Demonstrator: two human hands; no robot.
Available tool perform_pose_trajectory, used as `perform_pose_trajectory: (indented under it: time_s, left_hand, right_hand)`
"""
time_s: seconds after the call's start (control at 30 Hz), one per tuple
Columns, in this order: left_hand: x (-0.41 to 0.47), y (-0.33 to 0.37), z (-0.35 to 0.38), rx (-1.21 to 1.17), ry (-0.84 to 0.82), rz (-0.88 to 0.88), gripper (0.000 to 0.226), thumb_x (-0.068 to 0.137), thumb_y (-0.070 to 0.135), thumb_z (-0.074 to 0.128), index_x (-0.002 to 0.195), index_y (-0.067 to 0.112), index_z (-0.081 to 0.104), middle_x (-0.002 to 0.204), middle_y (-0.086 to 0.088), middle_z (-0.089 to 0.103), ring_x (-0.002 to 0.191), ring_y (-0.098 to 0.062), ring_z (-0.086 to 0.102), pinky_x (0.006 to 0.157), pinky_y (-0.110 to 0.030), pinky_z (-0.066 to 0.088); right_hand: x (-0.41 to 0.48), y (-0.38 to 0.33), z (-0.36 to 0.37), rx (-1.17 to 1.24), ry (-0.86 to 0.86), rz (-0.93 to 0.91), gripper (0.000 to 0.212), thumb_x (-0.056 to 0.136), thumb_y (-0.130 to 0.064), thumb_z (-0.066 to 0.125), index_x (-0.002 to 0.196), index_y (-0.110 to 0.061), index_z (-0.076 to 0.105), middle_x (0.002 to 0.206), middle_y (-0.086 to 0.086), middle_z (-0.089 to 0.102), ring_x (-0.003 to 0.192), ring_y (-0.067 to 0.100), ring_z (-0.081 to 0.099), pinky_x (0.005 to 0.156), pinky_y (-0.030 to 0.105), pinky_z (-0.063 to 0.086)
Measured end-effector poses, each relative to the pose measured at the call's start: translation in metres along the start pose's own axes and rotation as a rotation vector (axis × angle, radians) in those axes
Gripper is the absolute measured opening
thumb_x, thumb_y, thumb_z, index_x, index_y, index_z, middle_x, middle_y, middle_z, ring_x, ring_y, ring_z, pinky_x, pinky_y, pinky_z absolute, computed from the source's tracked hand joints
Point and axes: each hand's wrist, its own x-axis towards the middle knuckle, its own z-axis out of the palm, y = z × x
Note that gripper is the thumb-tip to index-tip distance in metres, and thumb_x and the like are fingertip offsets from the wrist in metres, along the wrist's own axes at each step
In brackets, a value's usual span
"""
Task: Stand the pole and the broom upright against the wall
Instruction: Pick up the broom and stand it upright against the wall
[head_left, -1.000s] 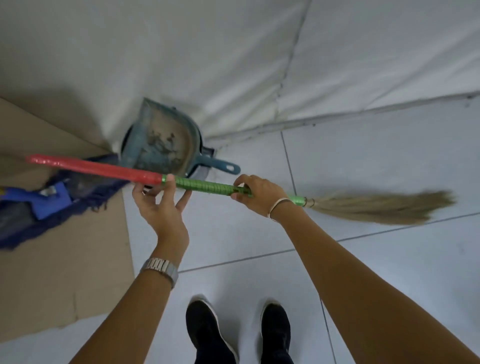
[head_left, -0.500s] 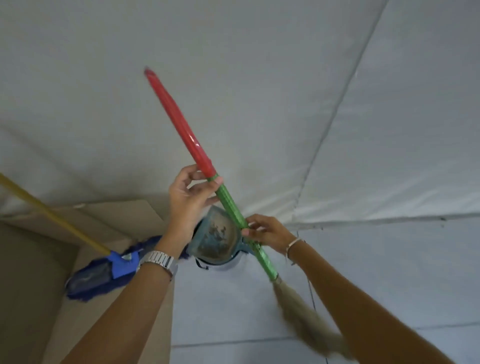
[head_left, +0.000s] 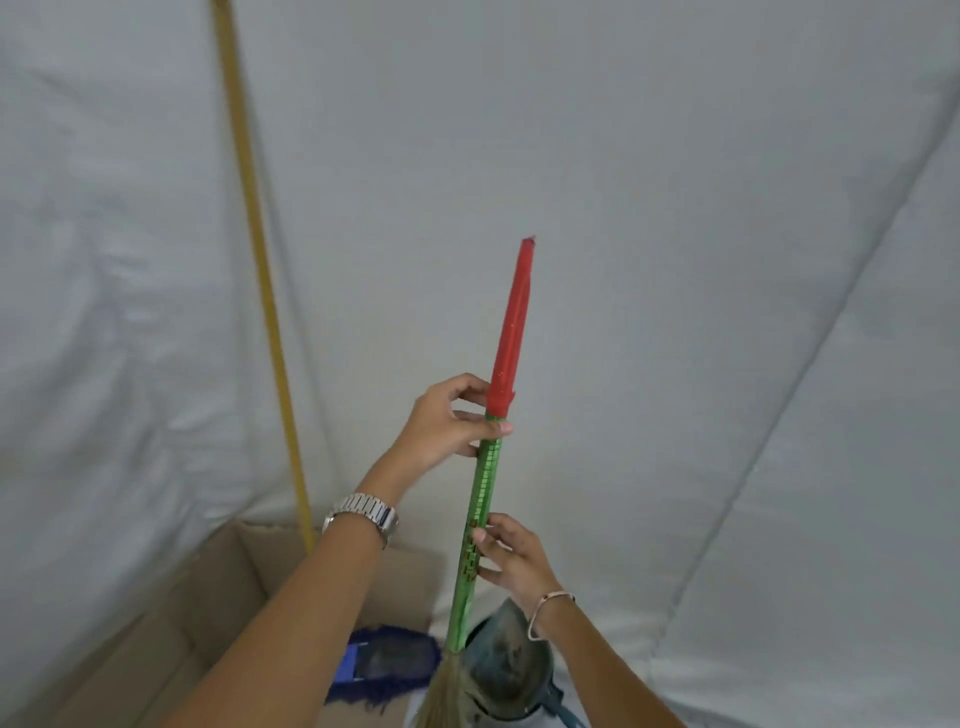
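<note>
The broom (head_left: 485, 483) has a green handle with a red top and straw bristles at the bottom edge of the view. It stands nearly upright in front of the white wall. My left hand (head_left: 449, 423) grips the handle where red meets green. Lower on the green part, my right hand (head_left: 511, 558) holds it with the fingers. A yellow pole (head_left: 257, 260) leans upright against the wall to the left, its lower end behind a cardboard box.
A teal dustpan (head_left: 506, 657) stands against the wall just right of the broom's bristles. A blue mop head (head_left: 382, 662) lies on the floor beside the open cardboard box (head_left: 171, 623) at the lower left. White padded wall (head_left: 675, 260) fills the rest.
The broom has swung from horizontal, through a tilt, to nearly upright with its bristles down. Both hands stayed on the handle. The view has risen toward the wall.
</note>
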Motion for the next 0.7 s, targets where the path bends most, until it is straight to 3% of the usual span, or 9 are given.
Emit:
perform_pose_trajectory:
  time_s: [0.1,0.3,0.53,0.63,0.7]
  left_hand:
    - [-0.010,0.026,-0.048,0.044,0.014,0.018,0.028,0.070,0.007,0.078,0.092,0.016,0.063,0.091,0.004,0.062,0.076,-0.015,0.068,0.058,-0.026,0.057]
    - [-0.042,0.043,-0.161,0.044,0.131,0.064,0.036,0.069,0.009,0.080,0.101,0.010,0.062,0.092,0.003,0.063,0.082,-0.018,0.068,0.066,-0.039,0.060]
    - [-0.085,0.027,-0.299,0.031,0.238,0.063,0.033,0.071,0.008,0.078,0.099,0.012,0.061,0.091,0.002,0.059,0.080,-0.017,0.067,0.069,-0.043,0.061]
    - [-0.090,0.013,-0.339,0.034,0.243,0.054,0.031,0.071,0.008,0.078,0.097,0.014,0.061,0.091,0.003,0.059,0.079,-0.015,0.067,0.069,-0.040,0.061]
    - [-0.091,0.001,-0.361,0.033,0.250,0.048,0.031,0.072,0.006,0.077,0.097,0.013,0.061,0.091,0.002,0.058,0.076,-0.014,0.067,0.065,-0.033,0.060]
  right_hand:
    - [0.006,-0.024,0.045,-0.025,-0.023,-0.042,0.009,0.087,-0.010,0.057,0.087,-0.018,0.061,0.087,0.005,0.058,0.078,0.010,0.061,0.066,0.022,0.054]
    - [0.022,-0.059,0.156,-0.032,-0.096,-0.108,0.013,0.088,-0.006,0.055,0.084,-0.018,0.060,0.081,0.002,0.055,0.074,0.012,0.059,0.072,0.028,0.055]
    - [0.055,-0.055,0.292,-0.086,-0.130,-0.141,0.013,0.087,-0.004,0.056,0.083,-0.016,0.059,0.075,0.000,0.053,0.076,0.015,0.058,0.081,0.038,0.051]
    - [0.076,-0.043,0.334,-0.104,-0.124,-0.149,0.008,0.086,-0.008,0.058,0.091,-0.014,0.060,0.078,-0.001,0.054,0.085,0.023,0.057,0.089,0.047,0.049]
    - [0.089,-0.036,0.357,-0.116,-0.123,-0.154,0.011,0.086,-0.009,0.059,0.087,-0.020,0.061,0.078,-0.002,0.055,0.085,0.023,0.058,0.082,0.040,0.053]
